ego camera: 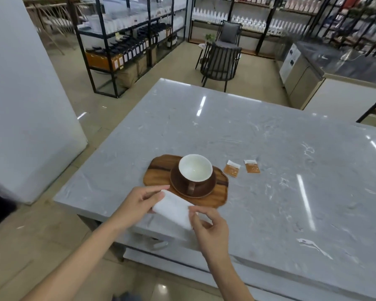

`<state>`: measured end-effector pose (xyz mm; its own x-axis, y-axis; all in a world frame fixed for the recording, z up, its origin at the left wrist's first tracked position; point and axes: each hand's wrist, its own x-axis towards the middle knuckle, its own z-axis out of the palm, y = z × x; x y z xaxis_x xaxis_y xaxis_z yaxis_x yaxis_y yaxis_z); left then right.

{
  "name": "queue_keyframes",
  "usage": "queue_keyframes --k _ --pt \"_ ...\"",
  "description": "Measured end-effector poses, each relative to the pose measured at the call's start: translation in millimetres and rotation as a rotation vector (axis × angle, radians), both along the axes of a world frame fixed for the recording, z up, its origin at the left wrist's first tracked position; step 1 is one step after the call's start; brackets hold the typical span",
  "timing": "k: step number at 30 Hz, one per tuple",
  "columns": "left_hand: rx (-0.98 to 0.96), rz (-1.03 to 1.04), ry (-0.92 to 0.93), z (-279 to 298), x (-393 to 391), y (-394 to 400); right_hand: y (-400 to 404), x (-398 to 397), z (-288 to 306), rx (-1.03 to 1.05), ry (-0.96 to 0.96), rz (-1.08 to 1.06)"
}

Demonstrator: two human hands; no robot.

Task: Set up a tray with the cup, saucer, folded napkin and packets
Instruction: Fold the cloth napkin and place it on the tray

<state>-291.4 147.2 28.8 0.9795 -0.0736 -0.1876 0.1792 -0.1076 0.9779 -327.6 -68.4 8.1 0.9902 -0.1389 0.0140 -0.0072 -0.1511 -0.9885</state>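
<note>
A wooden tray point(159, 168) lies on the grey marble table point(269, 170). On it a brown saucer point(206, 187) carries a brown cup point(195, 169) with a white inside, handle towards me. I hold a folded white napkin point(174, 208) just above the table's near edge, in front of the tray. My left hand point(137, 203) pinches its left end and my right hand point(211, 227) pinches its right end. Two orange packets point(232, 168) point(252, 166) lie flat on the table to the right of the tray.
A white pillar point(26, 105) stands to the left of the table. Black shelving with bottles point(128, 46) and two dark chairs point(220, 61) fill the far side of the room. A steel counter point(334, 59) runs along the right.
</note>
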Motion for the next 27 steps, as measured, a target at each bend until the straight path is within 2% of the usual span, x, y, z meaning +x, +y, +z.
queue_keyframes --k 8,16,21,23,27 --pt "0.140 -0.126 -0.131 -12.1 90.3 63.8 85.1 31.0 -7.5 -0.226 0.002 -0.211" --pt "0.494 -0.280 -0.408 -25.2 151.8 55.5 135.6 43.2 -13.9 -0.479 0.108 -0.224" --pt "0.598 -0.416 -0.592 -25.6 170.2 60.1 151.1 37.5 -25.8 -0.882 -0.045 -0.280" --pt "0.627 -0.410 -0.638 -28.5 174.1 62.5 151.7 38.4 -31.0 -0.951 -0.090 -0.294" --pt "0.517 -0.334 -0.578 -43.2 174.2 63.2 144.1 42.3 -41.7 -0.986 -0.231 -0.266"
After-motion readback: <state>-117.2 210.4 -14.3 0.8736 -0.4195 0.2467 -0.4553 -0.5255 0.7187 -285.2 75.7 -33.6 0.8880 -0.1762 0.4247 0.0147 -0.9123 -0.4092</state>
